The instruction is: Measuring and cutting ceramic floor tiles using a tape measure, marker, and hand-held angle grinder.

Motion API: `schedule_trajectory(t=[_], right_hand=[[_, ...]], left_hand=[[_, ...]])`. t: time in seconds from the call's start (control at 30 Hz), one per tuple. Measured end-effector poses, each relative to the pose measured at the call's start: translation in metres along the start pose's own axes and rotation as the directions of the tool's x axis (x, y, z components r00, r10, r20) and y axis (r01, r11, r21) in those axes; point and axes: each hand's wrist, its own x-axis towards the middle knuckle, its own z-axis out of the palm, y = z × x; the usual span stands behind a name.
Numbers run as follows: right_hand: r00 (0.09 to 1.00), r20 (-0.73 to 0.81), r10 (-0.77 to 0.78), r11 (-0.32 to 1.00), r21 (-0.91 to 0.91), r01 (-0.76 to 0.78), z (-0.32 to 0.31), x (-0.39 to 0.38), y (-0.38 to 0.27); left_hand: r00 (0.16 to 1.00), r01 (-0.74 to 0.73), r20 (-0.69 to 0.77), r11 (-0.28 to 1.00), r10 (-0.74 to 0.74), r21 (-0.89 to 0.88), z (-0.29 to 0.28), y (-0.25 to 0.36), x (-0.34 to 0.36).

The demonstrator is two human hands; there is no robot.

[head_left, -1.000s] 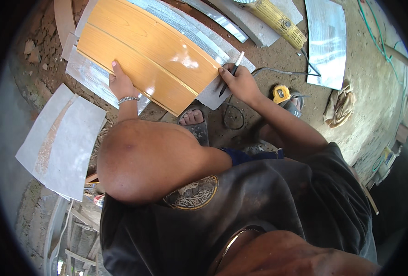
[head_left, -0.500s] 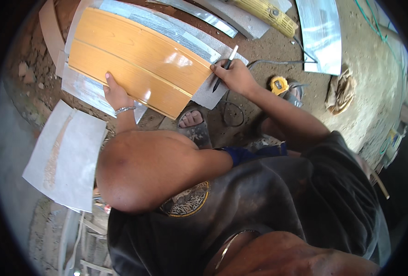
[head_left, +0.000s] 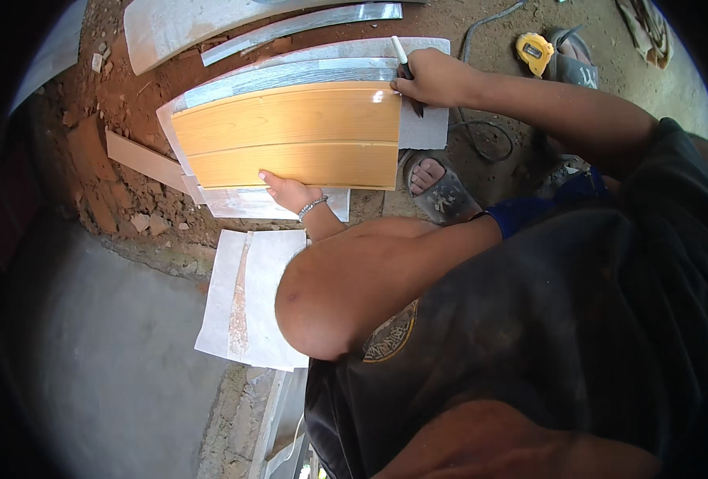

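Observation:
A yellow wood-grain panel (head_left: pixel 290 120) with a groove along its length lies over grey and silvery sheets (head_left: pixel 306 70). My left hand (head_left: pixel 292 194) grips its near edge, thumb on top and fingers out of sight underneath. At the far right corner of the panel, my right hand (head_left: pixel 442 77) is closed around a marker (head_left: pixel 400 53) with a white upper end and a dark lower part. The dark part points down by the panel's right edge. Whether my right fingers also press on the panel, I cannot tell.
Beyond the sheets lie a narrow metal strip (head_left: pixel 314 32) and a curved grey piece (head_left: pixel 178 32). A yellow tape measure (head_left: pixel 534 53) sits by my right sandal, near a black cable (head_left: pixel 490 144). White sheets (head_left: pixel 270 311) rest beside my left knee; reddish rubble (head_left: pixel 90 168) lies at the left.
The view has turned and swung left, so the panel now appears more level and further right. Both hands stay at the panel, and the marker remains in my right hand.

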Motion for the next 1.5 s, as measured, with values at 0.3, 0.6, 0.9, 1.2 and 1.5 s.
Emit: schedule_trajectory(t=[0.3, 0.6, 0.9, 1.2, 1.5], right_hand=[[0.979, 0.140, 0.149, 0.951, 0.251, -0.181, -0.002, -0.003, 0.000], [0.984, 0.126, 0.126, 0.947, 0.279, -0.157, 0.000, 0.001, 0.009], [0.985, 0.139, 0.107, 0.940, 0.308, -0.145, 0.002, 0.001, 0.010], [0.984, 0.130, 0.123, 0.954, 0.257, -0.154, -0.003, 0.001, 0.004], [0.979, 0.156, 0.132, 0.960, 0.224, -0.165, -0.005, 0.003, 0.001]], left_hand=[[1.000, 0.004, 0.008, 1.000, -0.004, -0.019, 0.000, 0.003, 0.000], [0.999, 0.007, 0.045, 0.999, -0.005, -0.046, 0.001, 0.001, 0.002], [1.000, 0.011, 0.019, 0.999, -0.010, -0.035, 0.001, 0.003, 0.001], [0.999, -0.011, 0.033, 1.000, 0.012, -0.021, -0.008, -0.008, 0.016], [0.999, 0.005, 0.046, 0.999, -0.003, -0.044, -0.008, -0.007, 0.015]])
